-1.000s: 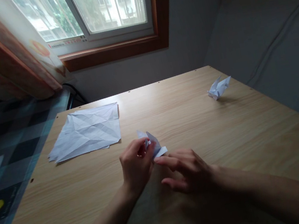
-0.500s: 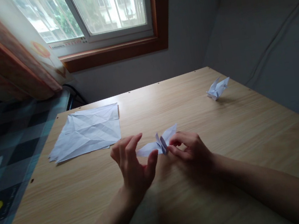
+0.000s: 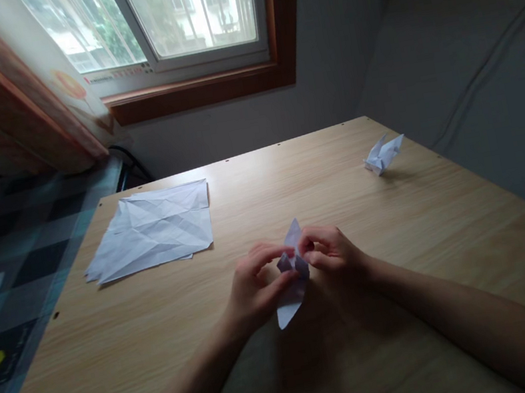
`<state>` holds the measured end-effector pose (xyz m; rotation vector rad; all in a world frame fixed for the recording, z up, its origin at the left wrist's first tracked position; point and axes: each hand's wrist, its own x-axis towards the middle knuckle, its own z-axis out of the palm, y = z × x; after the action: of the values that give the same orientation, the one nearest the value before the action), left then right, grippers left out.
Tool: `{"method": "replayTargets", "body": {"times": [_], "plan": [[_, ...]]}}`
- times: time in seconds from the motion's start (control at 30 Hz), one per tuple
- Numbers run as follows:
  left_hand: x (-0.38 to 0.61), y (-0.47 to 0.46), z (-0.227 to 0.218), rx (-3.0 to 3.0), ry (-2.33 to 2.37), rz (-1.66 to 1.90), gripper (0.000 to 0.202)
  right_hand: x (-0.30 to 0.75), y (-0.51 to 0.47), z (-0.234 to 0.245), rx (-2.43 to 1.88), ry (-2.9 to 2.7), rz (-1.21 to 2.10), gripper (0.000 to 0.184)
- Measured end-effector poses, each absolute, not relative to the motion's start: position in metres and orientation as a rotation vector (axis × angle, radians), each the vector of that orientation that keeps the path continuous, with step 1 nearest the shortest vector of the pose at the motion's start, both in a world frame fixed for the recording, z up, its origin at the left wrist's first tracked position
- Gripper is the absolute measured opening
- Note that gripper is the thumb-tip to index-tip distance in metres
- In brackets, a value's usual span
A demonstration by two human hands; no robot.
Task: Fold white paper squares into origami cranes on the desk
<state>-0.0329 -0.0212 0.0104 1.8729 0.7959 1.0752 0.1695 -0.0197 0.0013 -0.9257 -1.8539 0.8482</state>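
Note:
A folded white paper crane is held between my two hands above the middle of the table. One long pointed wing points down toward me and the other points away. My left hand pinches its middle from the left, thumb and fingers on the folded centre. From the right, my right hand pinches the paper near the centre with thumb and forefinger. My fingers hide part of the folds.
A stack of creased white paper sheets lies at the table's back left. Another folded paper crane stands near the right edge of the wooden table. A checked cloth covers a surface to the left.
The crane has turned, so its wings now run toward and away from me instead of sideways. My left hand has moved right and closed from open onto its middle.

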Motion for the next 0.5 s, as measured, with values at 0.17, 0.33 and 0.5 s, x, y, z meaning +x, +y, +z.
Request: {"method": "replayTargets", "body": {"times": [0.17,0.33,0.5], "plan": [[-0.030,-0.022,0.009,1.859,0.868,1.062,0.019,0.166,-0.020,-0.004,-0.980,-1.830,0.758,0.008],[-0.029,-0.023,0.012,1.913,0.940,1.123,0.020,0.164,-0.028,0.002,-0.895,-1.763,0.354,0.033],[-0.028,-0.024,0.013,1.993,0.942,1.140,0.016,0.161,-0.038,0.008,-0.743,-1.964,0.180,0.035]]}}
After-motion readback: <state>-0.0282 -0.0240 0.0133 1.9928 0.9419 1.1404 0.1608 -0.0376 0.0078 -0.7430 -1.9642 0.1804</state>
